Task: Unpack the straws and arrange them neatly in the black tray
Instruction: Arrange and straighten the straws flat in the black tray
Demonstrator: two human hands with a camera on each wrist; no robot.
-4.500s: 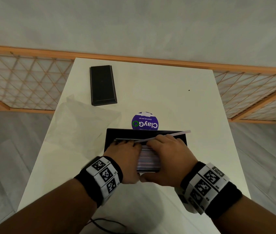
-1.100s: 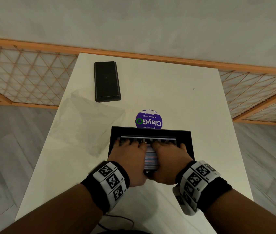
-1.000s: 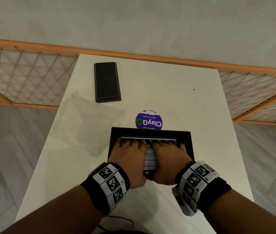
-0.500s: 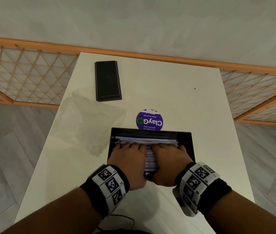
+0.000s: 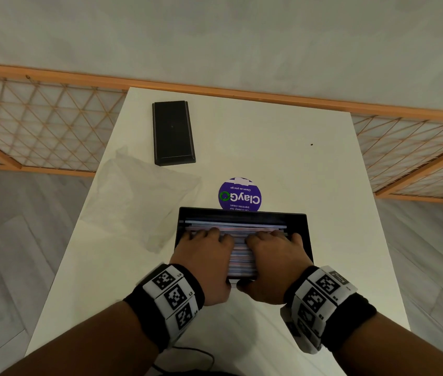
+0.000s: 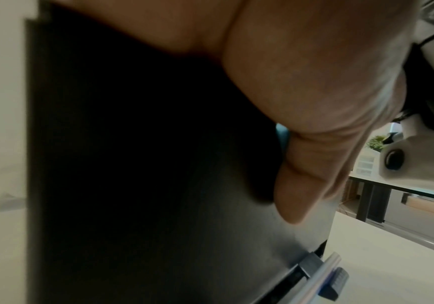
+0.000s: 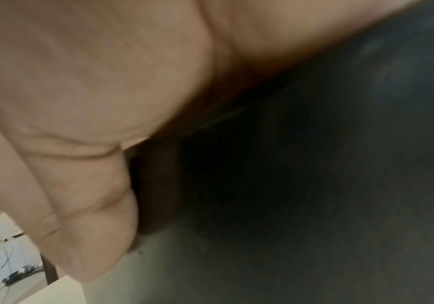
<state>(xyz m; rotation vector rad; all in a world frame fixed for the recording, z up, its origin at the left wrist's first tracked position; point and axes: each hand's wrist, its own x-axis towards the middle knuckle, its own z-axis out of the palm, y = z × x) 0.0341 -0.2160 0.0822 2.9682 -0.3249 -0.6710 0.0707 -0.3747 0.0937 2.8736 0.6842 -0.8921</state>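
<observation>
The straws (image 5: 242, 256) are seen lying side by side, lengthwise across a black tray (image 5: 300, 221) set near the front edge of a white table (image 5: 282, 147). Both hands are laid palm-down on the pile. The left hand (image 5: 205, 263) is placed over the left half of the straws and the right hand (image 5: 272, 263) over the right half, with a narrow strip of pink, blue and white straws left showing between them. The fingers of each hand are held close together and stretched forward, their tips resting on the straws short of the tray's far wall; a few straws are seen just beyond the fingertips, against that wall. Whether the fingers are slightly curled at the tips cannot be told from the head view. The thumbs are kept at the near side of the pile, close to each other. In the left wrist view the thumb (image 6: 312, 181) is seen beside the tray's dark surface; the straws themselves cannot be made out there. The right wrist view is blurred and dark, with only a thumb (image 7: 91, 236) and the tray shown.

Behind the tray a round purple sticker (image 5: 240, 195) is partly covered by its far wall. A crumpled clear plastic bag (image 5: 139, 196) lies to the left, and a second, narrow black tray (image 5: 173, 132) lies farther back.
</observation>
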